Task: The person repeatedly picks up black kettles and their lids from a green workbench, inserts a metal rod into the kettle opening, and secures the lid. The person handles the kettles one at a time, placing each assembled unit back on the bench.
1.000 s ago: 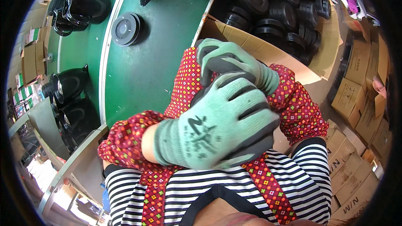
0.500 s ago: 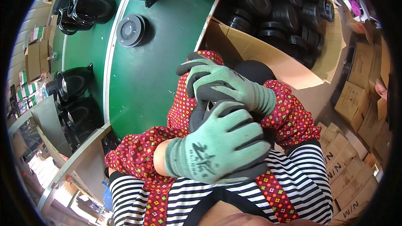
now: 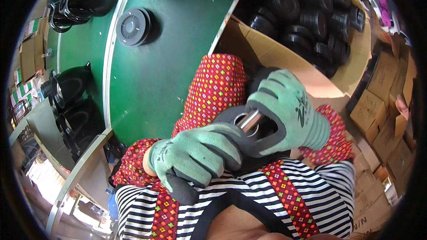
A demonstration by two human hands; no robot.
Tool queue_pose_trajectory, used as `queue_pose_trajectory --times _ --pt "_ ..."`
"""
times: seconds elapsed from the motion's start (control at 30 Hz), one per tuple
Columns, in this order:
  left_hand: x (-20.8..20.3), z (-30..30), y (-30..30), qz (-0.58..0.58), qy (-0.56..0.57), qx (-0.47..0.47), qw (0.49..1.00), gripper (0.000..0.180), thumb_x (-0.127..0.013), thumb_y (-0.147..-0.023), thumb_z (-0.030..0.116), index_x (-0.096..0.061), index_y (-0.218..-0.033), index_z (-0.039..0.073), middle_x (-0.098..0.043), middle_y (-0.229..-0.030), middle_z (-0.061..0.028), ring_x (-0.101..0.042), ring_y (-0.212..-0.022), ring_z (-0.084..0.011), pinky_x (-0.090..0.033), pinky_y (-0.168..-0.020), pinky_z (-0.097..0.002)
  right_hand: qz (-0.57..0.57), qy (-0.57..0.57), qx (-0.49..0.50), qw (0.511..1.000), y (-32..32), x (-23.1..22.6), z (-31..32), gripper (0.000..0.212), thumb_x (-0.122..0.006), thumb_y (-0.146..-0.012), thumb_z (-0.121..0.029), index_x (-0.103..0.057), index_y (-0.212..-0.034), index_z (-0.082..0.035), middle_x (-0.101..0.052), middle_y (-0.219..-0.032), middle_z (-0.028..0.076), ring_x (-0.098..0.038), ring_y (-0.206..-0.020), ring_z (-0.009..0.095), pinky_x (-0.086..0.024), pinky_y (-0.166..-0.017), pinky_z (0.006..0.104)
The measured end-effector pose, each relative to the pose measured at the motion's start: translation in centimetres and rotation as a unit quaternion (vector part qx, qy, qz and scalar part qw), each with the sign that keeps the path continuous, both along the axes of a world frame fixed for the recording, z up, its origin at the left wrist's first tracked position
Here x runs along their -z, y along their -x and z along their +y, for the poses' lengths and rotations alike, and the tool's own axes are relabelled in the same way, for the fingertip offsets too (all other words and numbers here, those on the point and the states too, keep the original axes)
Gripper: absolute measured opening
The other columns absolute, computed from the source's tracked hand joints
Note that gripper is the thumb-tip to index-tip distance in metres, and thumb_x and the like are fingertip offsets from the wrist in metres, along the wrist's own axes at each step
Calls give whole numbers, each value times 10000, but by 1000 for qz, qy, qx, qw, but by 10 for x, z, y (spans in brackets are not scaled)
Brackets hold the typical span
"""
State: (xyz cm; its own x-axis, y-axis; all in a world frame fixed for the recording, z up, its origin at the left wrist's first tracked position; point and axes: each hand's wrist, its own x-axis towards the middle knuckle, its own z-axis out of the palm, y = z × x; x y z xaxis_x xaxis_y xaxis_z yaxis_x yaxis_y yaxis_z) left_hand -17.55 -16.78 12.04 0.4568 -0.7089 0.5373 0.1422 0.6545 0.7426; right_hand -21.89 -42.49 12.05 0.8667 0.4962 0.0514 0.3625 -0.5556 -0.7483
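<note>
A dark round part (image 3: pixel 227 114) rests in my lap, with a shiny ring at its centre. Out of that ring slants a short, shiny metal tube (image 3: pixel 250 121). My right hand (image 3: pixel 284 111), in a green and black glove, closes its fingers and thumb around the tube's upper end. In a matching glove, my left hand (image 3: pixel 200 153) has curled fingers pressed against the dark part's near left side. Much of the dark part is hidden beneath both hands, so its exact kind does not show.
A grey lid-like disc (image 3: pixel 133 27) lies on the green table (image 3: pixel 171 62). Black pot-like vessels (image 3: pixel 73 80) stand at left. An open cardboard box (image 3: pixel 284 58) at right holds many stacked black discs (image 3: pixel 284 2). Closed cartons (image 3: pixel 369 111) are piled on the far right.
My hands have drawn apart, the left one moving left and down, the right one moving right and turning. The metal tube and ring, mostly covered before, now show between them.
</note>
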Motion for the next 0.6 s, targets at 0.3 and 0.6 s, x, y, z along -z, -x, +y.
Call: queue_pose_trajectory --times 0.3,0.6 --pt "-112 -12 -17 -216 -540 -96 808 597 -587 -1024 163 -443 -1518 -140 -552 -1443 -358 -552 -1373 -467 -385 -1209 -481 45 3 -97 994 -28 -5 -5 610 -903 -697 -453 -702 -1127 -70 -688 -1002 102 -661 -971 306 -484 -891 444" --pt "-79 -14 -21 -335 -627 35 703 551 -648 -1017 337 -501 -1314 -104 -717 -828 -196 -730 -711 -359 -592 -630 -421 47 62 31 996 4 -13 14 630 -925 -587 -405 -684 -1060 -66 -659 -972 114 -627 -906 336 -460 -822 461"
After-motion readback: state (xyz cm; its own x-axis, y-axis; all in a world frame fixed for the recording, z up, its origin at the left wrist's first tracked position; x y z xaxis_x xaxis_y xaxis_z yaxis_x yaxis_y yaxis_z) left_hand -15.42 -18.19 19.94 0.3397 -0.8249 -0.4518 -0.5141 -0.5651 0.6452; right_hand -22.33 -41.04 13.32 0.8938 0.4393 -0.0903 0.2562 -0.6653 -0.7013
